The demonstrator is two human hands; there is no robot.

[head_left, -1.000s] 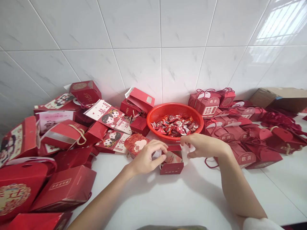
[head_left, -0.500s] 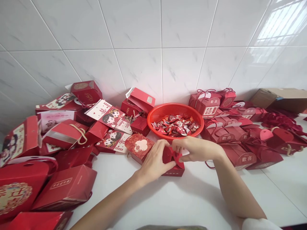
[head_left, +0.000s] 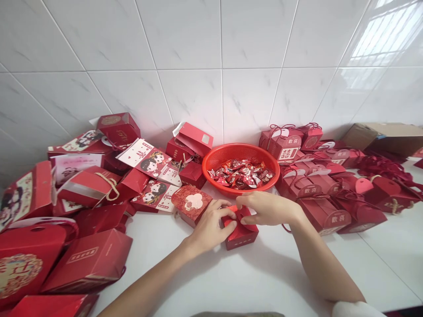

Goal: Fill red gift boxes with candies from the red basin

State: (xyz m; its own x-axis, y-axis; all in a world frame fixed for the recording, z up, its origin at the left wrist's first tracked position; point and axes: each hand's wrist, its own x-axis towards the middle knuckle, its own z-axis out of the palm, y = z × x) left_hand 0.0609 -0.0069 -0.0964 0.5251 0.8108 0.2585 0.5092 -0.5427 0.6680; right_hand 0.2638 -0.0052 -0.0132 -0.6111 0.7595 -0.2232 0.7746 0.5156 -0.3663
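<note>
A small red gift box (head_left: 243,238) sits on the white table in front of me, its top flaps partly folded over. My left hand (head_left: 213,224) grips the box from its left side, with thumb and fingers on the top flaps. From the right, my right hand (head_left: 262,208) bends over the top with its fingers closed at the flaps; the fingertips are partly hidden. Touching my left knuckles is a patterned red box with a pale flower-shaped label (head_left: 192,202). Just behind both hands stands a red plastic basket (head_left: 211,152) holding wrapped candies (head_left: 243,173).
Many red gift boxes (head_left: 90,255) are heaped on the left. Closed boxes with cord handles (head_left: 309,189) crowd the right side. A brown cardboard box (head_left: 385,134) stands at the far right, against the tiled wall (head_left: 188,94).
The small box has turned slightly and shifted a little right and toward me. My left fingers have moved over its top flap, and my right fingers have loosened slightly.
</note>
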